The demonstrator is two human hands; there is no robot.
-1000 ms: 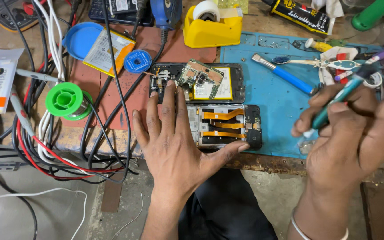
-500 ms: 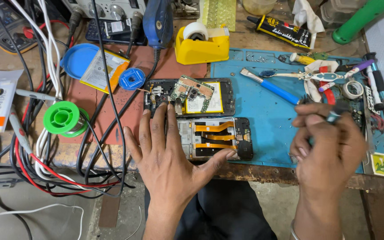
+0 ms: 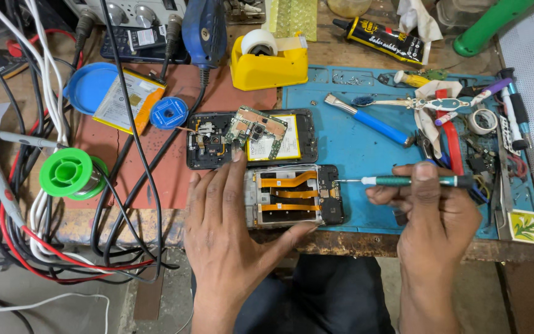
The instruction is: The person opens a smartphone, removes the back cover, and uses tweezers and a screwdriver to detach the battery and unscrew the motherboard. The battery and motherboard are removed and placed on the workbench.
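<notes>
- Phone frame [image 3: 295, 195] — opened, orange flex strips showing, lies at the centre of the picture on the bench edge, partly on the blue mat [image 3: 353, 145].
- Left hand [image 3: 233, 232]: flat, fingers spread, pressing on the frame's left side.
- Right hand [image 3: 437, 213]: fingers closed on a green screwdriver [image 3: 412, 180] — shaft level, tip at the frame's right end.
- Second opened phone [image 3: 251, 137] just above; yellow tape dispenser [image 3: 269, 62] at top centre.

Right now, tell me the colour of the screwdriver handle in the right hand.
Dark green, on the screwdriver; the head view shows it best.
</notes>
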